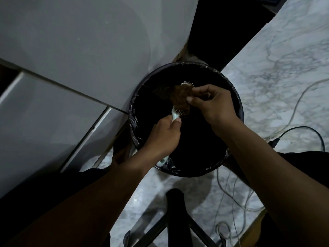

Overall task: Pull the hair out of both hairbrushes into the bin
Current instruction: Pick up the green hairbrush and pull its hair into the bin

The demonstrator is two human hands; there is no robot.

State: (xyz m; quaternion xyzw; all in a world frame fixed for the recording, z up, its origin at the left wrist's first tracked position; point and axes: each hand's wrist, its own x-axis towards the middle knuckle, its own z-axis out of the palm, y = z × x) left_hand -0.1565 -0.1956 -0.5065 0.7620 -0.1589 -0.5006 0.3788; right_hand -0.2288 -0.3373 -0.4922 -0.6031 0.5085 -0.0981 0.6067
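The left hand (pixel 164 135) grips a pale-green plastic hairbrush (pixel 174 114); the right hand (pixel 211 102), at one o'clock, pinches its matted brown hair (pixel 180 98) — a sideways tug could miss the round black bin (pixel 188 173).

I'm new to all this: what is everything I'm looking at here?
bin: one, black with black liner, centre, on the floor
hairbrush: one seen, pale green, over the bin
hair clump: one, brown, on the brush bristles
cables: several, white and black, floor at right
floor: marbled grey-white
panels: grey, upper left
chair base: one, black, bottom
left hand: grips the brush handle
right hand: pinches the hair clump
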